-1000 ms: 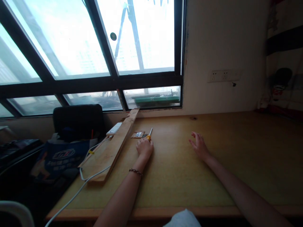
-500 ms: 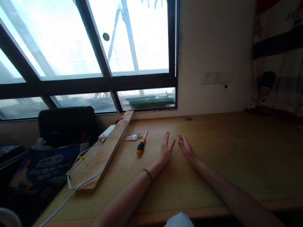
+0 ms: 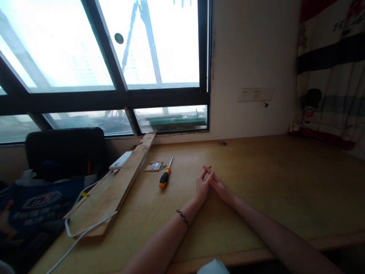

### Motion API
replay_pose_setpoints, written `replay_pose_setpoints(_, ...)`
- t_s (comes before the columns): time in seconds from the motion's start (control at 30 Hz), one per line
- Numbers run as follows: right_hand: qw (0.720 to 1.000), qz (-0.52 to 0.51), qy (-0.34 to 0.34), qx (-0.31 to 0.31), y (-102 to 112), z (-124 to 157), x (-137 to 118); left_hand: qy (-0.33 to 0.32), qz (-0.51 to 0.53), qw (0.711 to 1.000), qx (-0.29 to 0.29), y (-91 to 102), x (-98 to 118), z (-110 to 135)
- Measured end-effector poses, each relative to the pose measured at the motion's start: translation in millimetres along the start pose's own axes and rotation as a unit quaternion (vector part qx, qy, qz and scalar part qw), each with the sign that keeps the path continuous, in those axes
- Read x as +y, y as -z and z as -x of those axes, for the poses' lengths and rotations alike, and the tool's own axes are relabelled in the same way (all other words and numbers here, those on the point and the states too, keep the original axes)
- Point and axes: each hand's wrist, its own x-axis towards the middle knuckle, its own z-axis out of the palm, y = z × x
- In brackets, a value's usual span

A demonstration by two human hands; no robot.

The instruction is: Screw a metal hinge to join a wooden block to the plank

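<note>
My left hand [image 3: 202, 187] and my right hand [image 3: 220, 187] meet above the wooden desk [image 3: 273, 182], their stretched fingers crossing at the tips. Neither hand holds any object. A braided bracelet [image 3: 183, 218] circles my left wrist. To the left of my left hand lies a screwdriver [image 3: 164, 177] with a black and yellow handle, its shaft pointing toward the window. Just beyond it is a small flat packet [image 3: 153, 166] with light metal-looking parts, too small to make out, and a dark little piece [image 3: 162, 167] at its edge.
A long wooden board [image 3: 119, 192] lies along the desk's left side, with a white box [image 3: 121, 160] and a white cable [image 3: 94, 227] on it. Past that edge stand a black chair [image 3: 65, 152] and a blue bag [image 3: 42, 205]. Behind are a window, wall sockets [image 3: 256, 94] and a curtain [image 3: 330, 83].
My hands were apart, palms facing; they have come together and their fingers now cross. The view has shifted slightly right. The screwdriver and packet have stayed in place on the desk.
</note>
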Motion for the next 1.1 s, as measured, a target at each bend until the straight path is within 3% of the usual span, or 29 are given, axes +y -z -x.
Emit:
replay_pose_setpoints(0.17,1.0,0.0,0.028,0.001,1.4,2.6,-10.8,0.012,0.041,0.999,-0.033,-4.3,7.2,3.3)
replay_pose_setpoints(0.37,1.0,-0.008,0.016,0.006,5.3,-2.5,-7.2,-0.013,-0.051,0.998,-0.03,-4.0,5.5,-0.3)
replay_pose_setpoints(0.67,0.999,0.036,0.012,0.027,5.8,-2.8,-8.8,-0.034,-0.088,0.994,-0.051,-4.9,-2.3,-1.3)
replay_pose_setpoints(0.8,0.998,0.058,0.024,0.03,5.8,-1.8,-7.6,-0.07,-0.17,0.981,-0.062,-2.4,2.7,0.4)
replay_pose_setpoints(0.9,0.997,0.069,0.016,0.041,5.2,-0.9,-4.1,-0.099,-0.325,0.938,-0.073,7.5,13.0,-0.6)
replay_pose_setpoints(1.0,0.997,0.067,-0.009,0.037,6.8,-1.7,0.7,-0.142,-0.508,0.846,-0.069,28.4,26.7,-4.3)
replay_pose_setpoints(1.1,0.995,0.079,-0.011,0.059,10.7,-4.2,5.2,-0.215,-0.598,0.772,-0.018,58.9,41.1,-8.4)
